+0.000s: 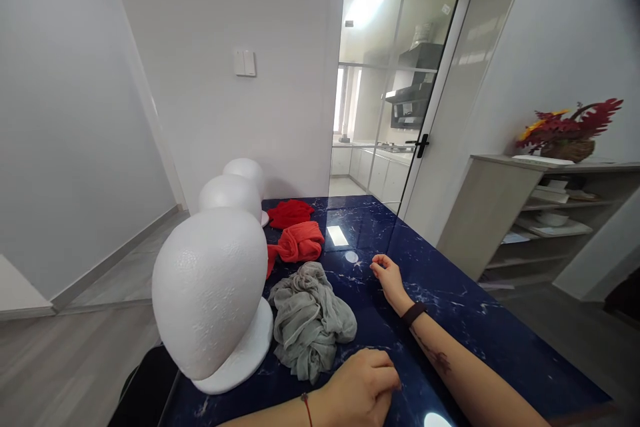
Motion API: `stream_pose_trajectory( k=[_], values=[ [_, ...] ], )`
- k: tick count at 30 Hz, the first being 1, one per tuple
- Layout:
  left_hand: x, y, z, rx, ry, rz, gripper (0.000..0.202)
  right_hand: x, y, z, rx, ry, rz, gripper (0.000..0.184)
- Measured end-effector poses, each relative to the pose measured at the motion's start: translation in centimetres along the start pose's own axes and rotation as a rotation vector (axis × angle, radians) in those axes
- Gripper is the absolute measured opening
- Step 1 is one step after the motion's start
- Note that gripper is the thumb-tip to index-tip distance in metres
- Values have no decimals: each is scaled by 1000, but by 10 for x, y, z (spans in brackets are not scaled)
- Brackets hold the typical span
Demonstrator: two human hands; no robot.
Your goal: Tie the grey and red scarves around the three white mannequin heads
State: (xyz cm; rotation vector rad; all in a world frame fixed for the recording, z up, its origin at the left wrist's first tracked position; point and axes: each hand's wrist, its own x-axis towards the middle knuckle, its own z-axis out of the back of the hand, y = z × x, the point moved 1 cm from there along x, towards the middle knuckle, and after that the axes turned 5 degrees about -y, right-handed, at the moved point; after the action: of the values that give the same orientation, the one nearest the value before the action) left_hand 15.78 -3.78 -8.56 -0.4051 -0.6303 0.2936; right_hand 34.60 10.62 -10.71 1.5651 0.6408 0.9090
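My left hand (364, 383), with a thin red cord at the wrist, rests on the dark blue table near its front, fingers curled in and nothing visible in them. Just beyond it lies a bunched grey scarf (313, 320), apart from the hand. Farther out on the right, my right hand (387, 277), with a dark wristband, is loosely closed, holding nothing I can see. Behind the grey scarf lie a folded coral-red scarf (300, 242) and a crumpled bright red cloth (290, 213). A white foam head (210, 287) stands on its round base left of the grey scarf.
Two more white foam heads (231, 195) stand in line behind the nearest one. The glossy blue marbled table (430, 280) reaches toward the wall and a glass door (385, 100). At right is a shelf unit (500, 207) with a flower basket (567, 143) on top.
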Motion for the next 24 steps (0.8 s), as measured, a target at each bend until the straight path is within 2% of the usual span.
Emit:
stream_pose_trajectory(
  k=[6, 13, 16, 20, 24],
  values=[
    [3, -8, 11, 7, 51, 83, 16, 1, -2, 0, 2, -6, -10, 17],
    [1, -4, 5, 54, 89, 79, 5, -1, 0, 1, 9, -10, -4, 18],
    [1, -4, 4, 113, 119, 25, 7, 0, 0, 1, 10, -11, -2, 17],
    [1, -6, 2, 226, 154, -122, 16, 0, -2, 1, 11, -8, -4, 18],
    [-1, -5, -1, 278, 138, -205, 25, 0, -2, 1, 8, -4, -7, 18]
  ],
)
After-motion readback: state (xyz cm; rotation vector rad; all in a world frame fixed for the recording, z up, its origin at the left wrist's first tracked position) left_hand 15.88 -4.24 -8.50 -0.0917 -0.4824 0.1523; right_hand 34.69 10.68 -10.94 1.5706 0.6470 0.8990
